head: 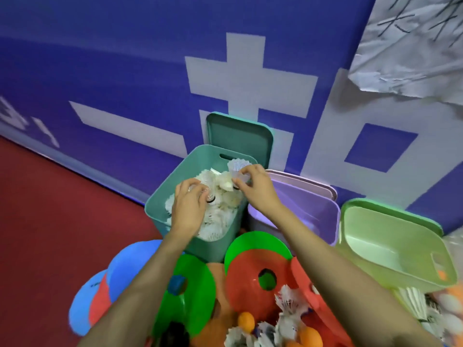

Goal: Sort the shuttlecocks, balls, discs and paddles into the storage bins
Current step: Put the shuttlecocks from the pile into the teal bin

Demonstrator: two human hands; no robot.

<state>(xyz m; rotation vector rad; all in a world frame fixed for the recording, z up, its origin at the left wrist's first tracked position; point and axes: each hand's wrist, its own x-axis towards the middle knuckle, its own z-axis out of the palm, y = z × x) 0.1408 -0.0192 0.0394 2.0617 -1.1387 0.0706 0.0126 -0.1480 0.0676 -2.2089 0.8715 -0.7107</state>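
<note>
Coloured discs (193, 279) lie heaped on the floor (50, 221) before the bins, orange balls (246, 319) and loose shuttlecocks (288, 306) among them. The teal bin (172, 179) holds a pile of white shuttlecocks (220, 219); a purple bin (308, 209) and light-green bin (390, 246) stand to its right. Over the teal bin, the left hand (188, 209) grips one shuttlecock (211, 197) and the right hand (255, 184) pinches another shuttlecock (236, 167).

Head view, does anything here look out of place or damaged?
Yes: the white paper sheet at the top right of the blue wall is badly crumpled, and its lower edge looks to be lifting away. The teal bin holds only shuttlecocks, as it should.
</note>
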